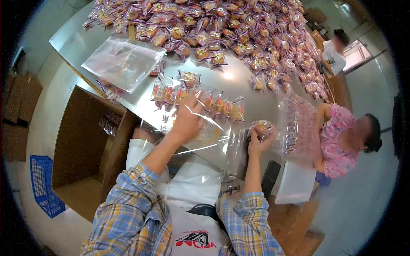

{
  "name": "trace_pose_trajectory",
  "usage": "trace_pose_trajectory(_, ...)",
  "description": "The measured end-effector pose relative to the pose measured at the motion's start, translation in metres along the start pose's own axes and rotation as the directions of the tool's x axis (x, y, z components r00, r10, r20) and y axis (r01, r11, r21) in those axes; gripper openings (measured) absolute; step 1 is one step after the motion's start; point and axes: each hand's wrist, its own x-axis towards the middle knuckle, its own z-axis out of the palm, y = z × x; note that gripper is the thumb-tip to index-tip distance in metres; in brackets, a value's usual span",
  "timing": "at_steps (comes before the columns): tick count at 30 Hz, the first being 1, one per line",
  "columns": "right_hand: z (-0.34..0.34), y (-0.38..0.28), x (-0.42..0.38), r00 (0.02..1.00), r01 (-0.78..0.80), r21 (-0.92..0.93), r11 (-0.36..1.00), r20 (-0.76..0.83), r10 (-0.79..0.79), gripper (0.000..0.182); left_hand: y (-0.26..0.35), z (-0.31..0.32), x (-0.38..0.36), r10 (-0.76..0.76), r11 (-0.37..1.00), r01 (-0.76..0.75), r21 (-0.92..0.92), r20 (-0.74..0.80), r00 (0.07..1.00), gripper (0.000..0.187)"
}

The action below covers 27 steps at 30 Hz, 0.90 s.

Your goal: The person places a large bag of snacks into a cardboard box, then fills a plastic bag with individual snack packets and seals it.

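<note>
A row of small wrapped pastries [218,106] lies side by side on the metal table, with a clear plastic bag [213,136] spread over and in front of it. My left hand [188,121] reaches over the row, fingers extended and a little apart, touching the packs; glare on the film blurs the contact. To the right, my right hand [259,143] grips one wrapped pastry [262,126] between thumb and fingers at the table's near edge. Another wrapped pastry [189,78] lies just beyond the row.
A large heap of wrapped pastries [205,25] covers the far side of the table [232,72]. Flat clear bags [124,62] are stacked at left, above an open cardboard box [81,149]. A blue crate [45,183] stands on the floor. A co-worker in pink [337,147] is at right beside a filled bag [299,123].
</note>
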Motion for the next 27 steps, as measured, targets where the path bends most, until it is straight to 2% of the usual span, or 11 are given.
trace_pose_trajectory(1,0.0,0.0,0.0,0.999,-0.04,0.025,0.999,-0.001,0.04,0.074,0.002,-0.003,-0.001,-0.055,0.994,0.057,-0.092,0.021,0.998,0.064)
trace_pose_trajectory(4,-0.001,0.0,0.0,0.999,-0.023,-0.083,0.996,0.028,0.026,0.078,0.009,-0.008,-0.006,-0.074,0.997,0.073,-0.031,-0.042,0.996,0.06)
trace_pose_trajectory(8,0.002,-0.001,0.001,1.0,0.02,-0.085,0.996,0.015,-0.019,0.078,0.015,-0.009,-0.033,-0.197,0.98,0.188,-0.06,-0.286,0.938,0.057)
trace_pose_trajectory(10,0.001,0.001,0.0,1.0,0.02,-0.037,0.999,0.002,-0.02,0.078,0.004,-0.002,-0.039,-0.329,0.944,0.312,-0.106,-0.349,0.877,0.042)
trace_pose_trajectory(12,0.001,0.004,0.0,1.0,-0.013,-0.018,1.0,-0.012,0.013,0.075,0.002,-0.003,-0.039,-0.438,0.889,0.325,-0.322,-0.399,0.805,0.038)
trace_pose_trajectory(13,0.002,0.005,0.0,0.999,-0.029,-0.005,1.0,-0.018,0.028,0.074,0.003,-0.013,-0.033,-0.36,0.932,0.346,-0.11,-0.409,0.839,0.04)
trace_pose_trajectory(14,0.002,0.006,0.0,1.0,-0.012,-0.02,1.0,-0.016,0.011,0.074,-0.005,-0.011,-0.032,-0.318,0.948,0.295,-0.121,-0.428,0.846,0.042)
trace_pose_trajectory(16,0.0,-0.001,-0.001,1.0,0.017,-0.053,0.998,-0.017,-0.018,0.075,0.004,-0.019,-0.028,-0.49,0.866,0.392,-0.312,-0.365,0.792,0.041)
trace_pose_trajectory(20,0.0,-0.005,-0.001,0.999,-0.032,-0.058,0.998,-0.027,0.03,0.077,-0.028,-0.009,-0.036,-0.473,0.876,0.473,-0.1,-0.376,0.797,0.043)
trace_pose_trajectory(23,0.0,0.005,-0.003,0.999,-0.047,-0.037,0.998,-0.023,0.046,0.079,-0.017,-0.024,-0.02,-0.666,0.745,0.622,-0.241,-0.229,0.71,0.049)
trace_pose_trajectory(27,0.003,0.01,-0.004,0.999,-0.044,0.021,0.999,-0.022,0.044,0.082,-0.019,-0.018,-0.023,-0.504,0.855,0.513,-0.078,-0.366,0.783,0.044)
